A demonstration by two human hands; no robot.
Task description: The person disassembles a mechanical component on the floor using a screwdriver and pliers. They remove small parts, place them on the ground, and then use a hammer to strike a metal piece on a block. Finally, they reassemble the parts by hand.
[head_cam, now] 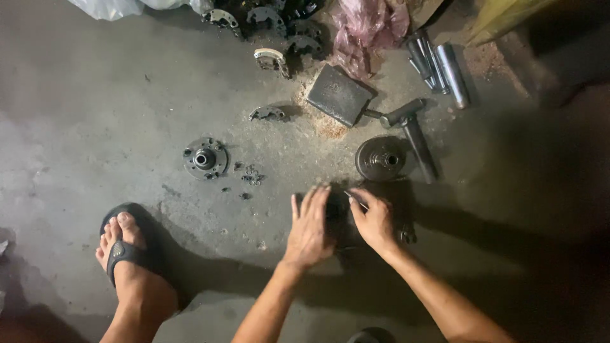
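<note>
My left hand [309, 227] lies flat, fingers spread, on a dark metal part [338, 218] on the concrete floor. My right hand [375, 220] rests on the same part from the right and pinches a thin, light-coloured pin or tool [356, 199] between its fingers. The part is mostly hidden under both hands. Just beyond it lies a round dark metal disc [381, 159] with a central hub.
A hammer [412, 130], a flat metal block [338, 94] on sawdust, several steel cylinders [440, 65], a hub plate [205, 158], small loose bits [250, 175], curved shoe-like parts [272, 60] and pink plastic [368, 25] lie around. My sandalled foot [122, 251] stands at left.
</note>
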